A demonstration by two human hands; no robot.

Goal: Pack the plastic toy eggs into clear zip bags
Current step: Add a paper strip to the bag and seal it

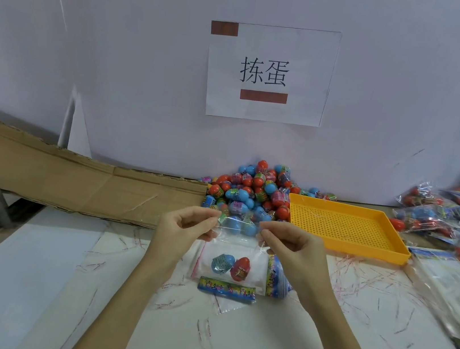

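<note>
Left hand (185,224) pinches bag (233,252) before egg pile (253,192), tray (346,227).

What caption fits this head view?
Both hands pinch a clear bag holding two eggs.

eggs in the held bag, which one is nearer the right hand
The red egg. It sits in the clear zip bag beside the blue egg, on the side toward the right hand.
</note>
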